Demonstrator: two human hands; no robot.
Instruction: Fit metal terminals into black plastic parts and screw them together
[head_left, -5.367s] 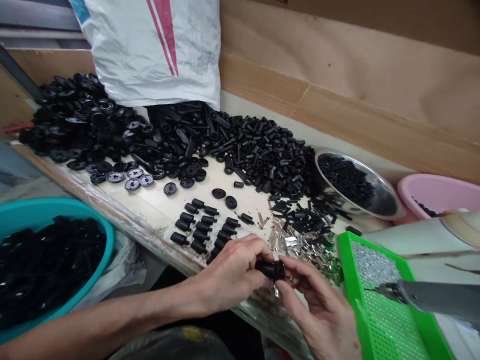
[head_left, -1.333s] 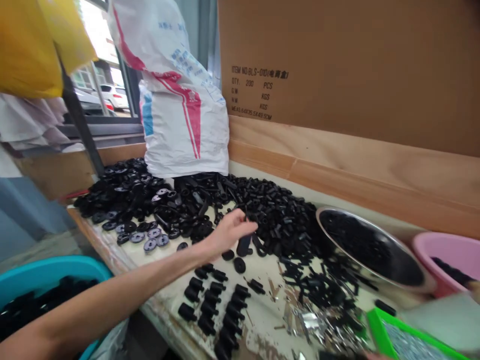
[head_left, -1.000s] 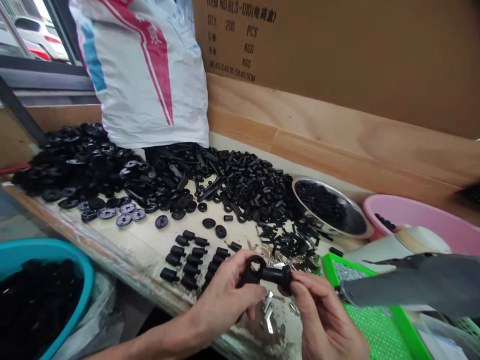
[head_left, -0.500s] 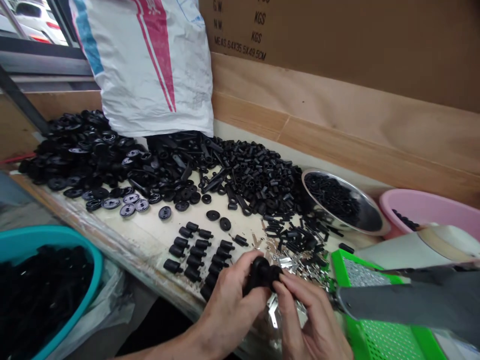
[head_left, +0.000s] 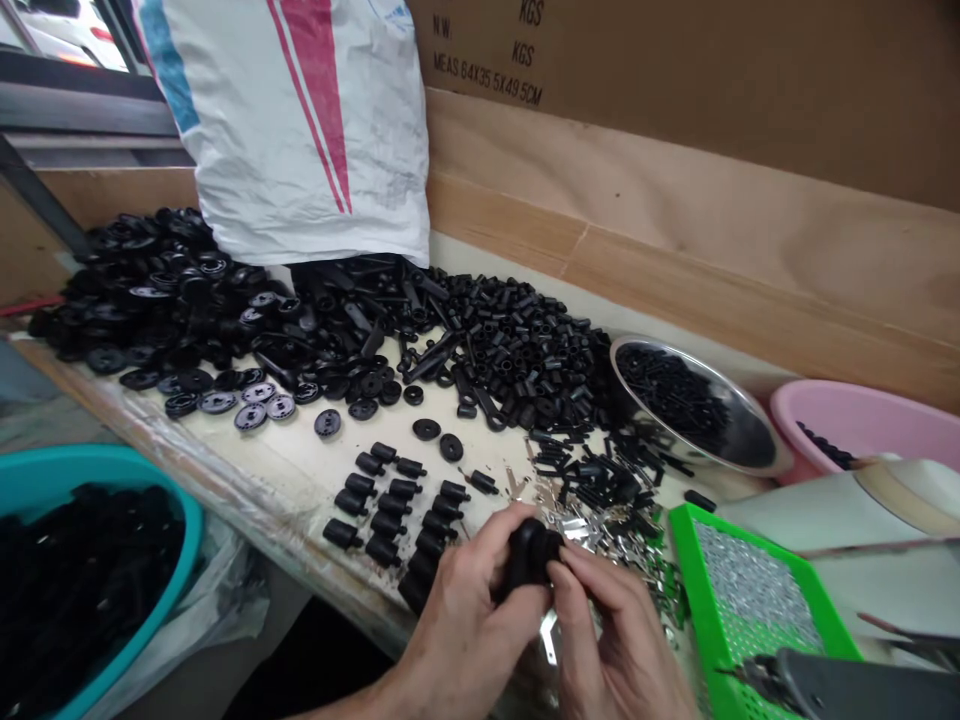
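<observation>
My left hand (head_left: 472, 615) and my right hand (head_left: 615, 640) meet low in the view, both gripping a black plastic part (head_left: 529, 555). My fingers hide most of it. A loose silver metal clip (head_left: 550, 636) shows just below the part, between my hands. Close to my left hand stand rows of black plastic plugs (head_left: 394, 515) on the bench (head_left: 300, 480). Near my right hand lies a scatter of silver metal clips (head_left: 592, 525), mixed with short black pieces.
Heaped black tubes (head_left: 525, 350) and discs (head_left: 150, 310) spread below a white woven sack (head_left: 292, 130). A steel bowl (head_left: 690, 405), pink basin (head_left: 862, 420), teal basin (head_left: 97, 470) and green tray (head_left: 750, 600) surround the bench. A grey electric screwdriver (head_left: 847, 695) intrudes lower right.
The part's ring end, visible a second ago, is now hidden as my hands close around it. The grey screwdriver has dropped toward the lower right, uncovering the green tray.
</observation>
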